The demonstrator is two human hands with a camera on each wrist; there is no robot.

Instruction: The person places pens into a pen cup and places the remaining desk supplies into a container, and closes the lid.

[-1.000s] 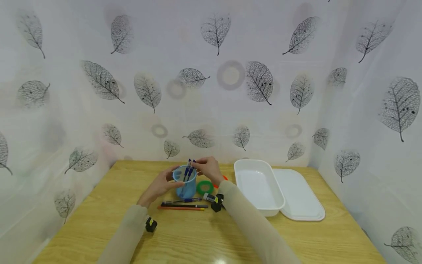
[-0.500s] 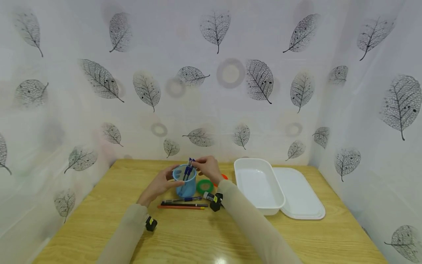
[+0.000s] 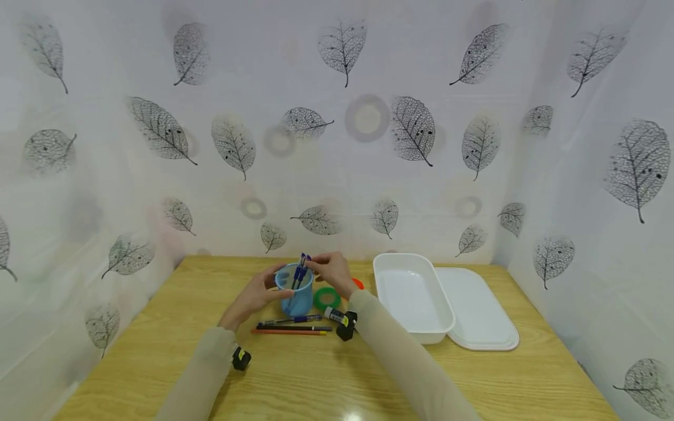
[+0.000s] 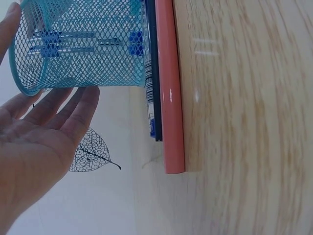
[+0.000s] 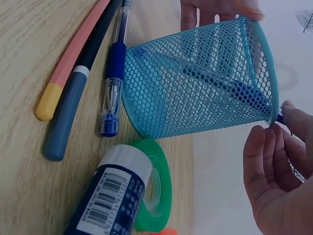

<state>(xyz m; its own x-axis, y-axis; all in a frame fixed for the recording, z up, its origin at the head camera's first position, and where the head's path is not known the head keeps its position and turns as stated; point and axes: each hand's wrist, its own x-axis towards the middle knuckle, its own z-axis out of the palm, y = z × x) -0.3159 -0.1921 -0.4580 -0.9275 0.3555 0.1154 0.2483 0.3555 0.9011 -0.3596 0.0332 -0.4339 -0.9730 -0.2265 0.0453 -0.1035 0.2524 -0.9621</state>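
Hands (image 3: 256,296) barely moved, two pens (image 3: 298,273) in one cup (image 3: 302,304)

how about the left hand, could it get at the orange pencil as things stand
Probably yes, if the left hand releases the mesh pen holder: the orange pencil lies close in front of it with nothing on top.

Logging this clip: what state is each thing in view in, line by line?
Blue mesh cup: upright, two pens in it
Left hand: holding the cup
Right hand: pinching one of those pens
Loose pen: lying down
Black pencil: lying down
Coral pencil: lying down
Glue stick: lying, white cap on
Green tape roll: lying flat
White box: uncovered
White lid: off, flat beside the box
Orange item: mostly hidden, state unclear
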